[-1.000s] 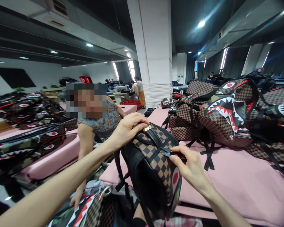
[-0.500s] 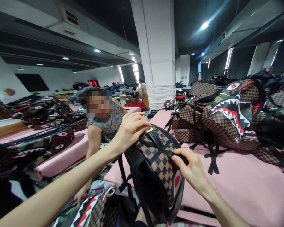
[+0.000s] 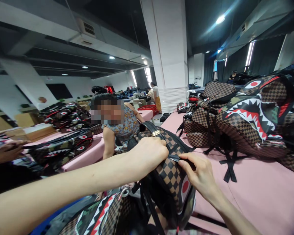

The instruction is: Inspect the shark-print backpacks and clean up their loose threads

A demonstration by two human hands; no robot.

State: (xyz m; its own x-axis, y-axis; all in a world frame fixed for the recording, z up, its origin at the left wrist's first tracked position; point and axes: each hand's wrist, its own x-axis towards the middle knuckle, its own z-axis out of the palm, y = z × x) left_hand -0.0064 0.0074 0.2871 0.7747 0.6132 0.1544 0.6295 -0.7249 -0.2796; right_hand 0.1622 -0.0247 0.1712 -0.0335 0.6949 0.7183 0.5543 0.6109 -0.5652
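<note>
A brown-and-black checkered backpack [image 3: 171, 176] with a red eye patch stands upright in front of me at the pink table's edge. My left hand [image 3: 152, 153] is closed at the black strap on its upper part, its fingertips mostly hidden. From the right, my right hand [image 3: 198, 169] pinches the end of the same black strap [image 3: 173, 158] between thumb and forefinger. A gold metal plate [image 3: 156, 133] shows above my left hand, near the top handle.
Checkered shark-mouth backpacks [image 3: 250, 114] are heaped on the pink table [image 3: 257, 192] at right. Another shark-mouth bag [image 3: 100, 215] lies low in front. A person [image 3: 124, 122] leans in beyond the backpack. Another person's hand [image 3: 12, 151] is at far left, near more bags.
My left hand has moved down from the gold plate to the strap and closed. My right hand keeps its pinch. The view has turned slightly left.
</note>
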